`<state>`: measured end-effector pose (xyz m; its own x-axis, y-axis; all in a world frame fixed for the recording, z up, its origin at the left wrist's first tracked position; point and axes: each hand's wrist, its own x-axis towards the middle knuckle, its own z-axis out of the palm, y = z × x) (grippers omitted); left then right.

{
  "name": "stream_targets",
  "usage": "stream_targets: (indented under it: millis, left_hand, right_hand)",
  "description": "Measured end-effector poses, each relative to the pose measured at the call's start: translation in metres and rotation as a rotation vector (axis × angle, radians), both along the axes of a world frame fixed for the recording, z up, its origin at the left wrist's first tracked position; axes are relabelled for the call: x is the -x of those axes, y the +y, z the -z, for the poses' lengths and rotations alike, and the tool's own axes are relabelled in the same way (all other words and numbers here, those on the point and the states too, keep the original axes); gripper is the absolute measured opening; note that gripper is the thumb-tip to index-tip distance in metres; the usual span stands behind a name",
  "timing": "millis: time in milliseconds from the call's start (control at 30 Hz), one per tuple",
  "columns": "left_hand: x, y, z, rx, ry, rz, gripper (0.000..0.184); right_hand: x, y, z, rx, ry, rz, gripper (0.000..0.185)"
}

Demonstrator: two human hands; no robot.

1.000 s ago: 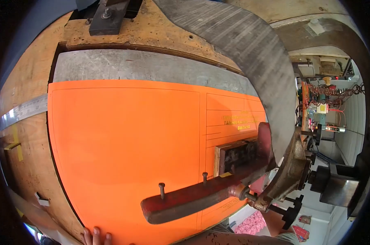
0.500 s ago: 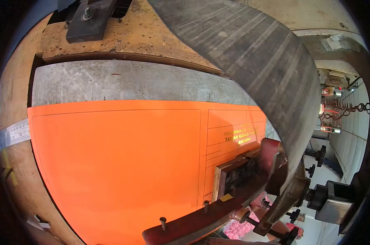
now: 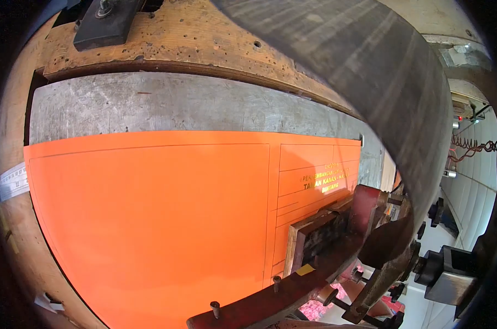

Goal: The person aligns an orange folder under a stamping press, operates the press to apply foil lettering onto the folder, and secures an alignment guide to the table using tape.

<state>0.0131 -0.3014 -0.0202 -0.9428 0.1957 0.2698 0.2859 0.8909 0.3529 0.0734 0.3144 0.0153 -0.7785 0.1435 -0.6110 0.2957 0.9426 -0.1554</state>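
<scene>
A large orange sheet (image 3: 155, 219) with thin printed lines and gold lettering at its right lies on a grey metal plate (image 3: 166, 104). Over the sheet's lower right stands a dark red metal bracket (image 3: 270, 299) with bolts in it, and beside it a dark block with a wooden edge (image 3: 319, 233). A wide grey belt (image 3: 369, 71) curves down across the right side, partly blurred. Neither my left hand nor my right hand can be made out.
Worn wooden boards (image 3: 193, 44) frame the plate. A black clamp block (image 3: 105, 24) is bolted at the upper left, and a ruler (image 3: 12, 182) lies at the left edge. Black knobs (image 3: 436, 213) and coiled red cables (image 3: 473, 145) are at the right.
The fingers seen at the lower left edge of the sheet one second ago are out of view. The camera view has shifted, with the sheet's left edge now farther left and its top edge lower.
</scene>
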Motion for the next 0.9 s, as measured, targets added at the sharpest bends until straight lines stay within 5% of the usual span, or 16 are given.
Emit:
stream_targets:
  millis: [200, 267, 333, 467, 900]
  left_hand:
    - [0.015, 0.018, -0.011, -0.033, -0.092, -0.075, 0.064]
    - [0.040, 0.030, -0.015, 0.021, 0.006, -0.040, 0.047]
    - [0.006, 0.014, 0.000, 0.037, -0.080, -0.060, 0.069]
    - [0.017, 0.029, -0.004, -0.013, -0.048, -0.115, 0.065]
    - [0.013, 0.039, -0.007, -0.147, 0.069, -0.093, 0.045]
  right_hand:
    - [0.007, 0.007, 0.005, 0.012, 0.103, -0.089, 0.094]
    - [0.018, 0.007, 0.007, 0.028, 0.155, -0.136, 0.094]
    - [0.028, 0.004, 0.013, 0.047, 0.211, -0.163, 0.094]
    - [0.049, 0.003, 0.021, 0.028, 0.582, -0.446, 0.094]
    - [0.063, -0.022, 0.008, 0.180, 0.798, -0.474, 0.081]
